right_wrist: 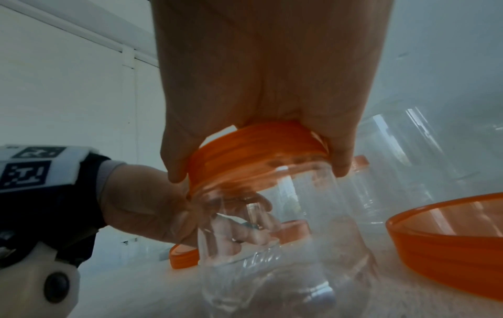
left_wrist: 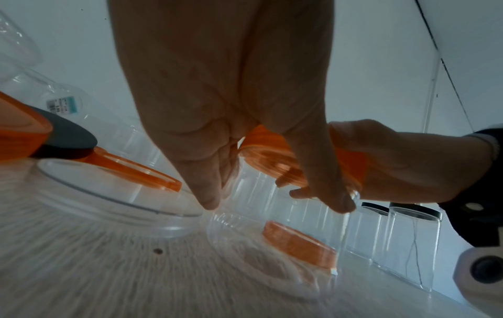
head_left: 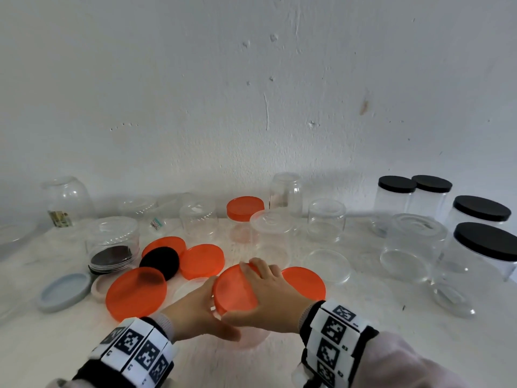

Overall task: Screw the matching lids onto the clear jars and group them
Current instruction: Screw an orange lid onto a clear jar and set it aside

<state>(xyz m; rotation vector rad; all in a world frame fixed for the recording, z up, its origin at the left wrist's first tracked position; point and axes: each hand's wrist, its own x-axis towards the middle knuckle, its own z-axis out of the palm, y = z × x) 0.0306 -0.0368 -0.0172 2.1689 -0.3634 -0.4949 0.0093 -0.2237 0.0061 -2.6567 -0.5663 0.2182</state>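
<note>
A round orange plastic screw lid [head_left: 236, 289] is seated on the mouth of a clear plastic jar [right_wrist: 261, 217] standing on the white tabletop [head_left: 363, 317] at the near centre, directly before the person. The lid is capped by the right hand [head_left: 268, 292], its fingers and thumb curled over the rim, so that it can be turned. The jar wall below is gripped by the left hand [head_left: 195, 312], fingers wrapped round it, evidently so that the body is kept from spinning. Loose orange lids [head_left: 202, 260] are scattered just beside, within reach. Uncapped clear jars [head_left: 326, 219] are ranged behind. Black-lidded clear jars [head_left: 481, 217] are gathered at far right, apparently as a finished group.
</note>
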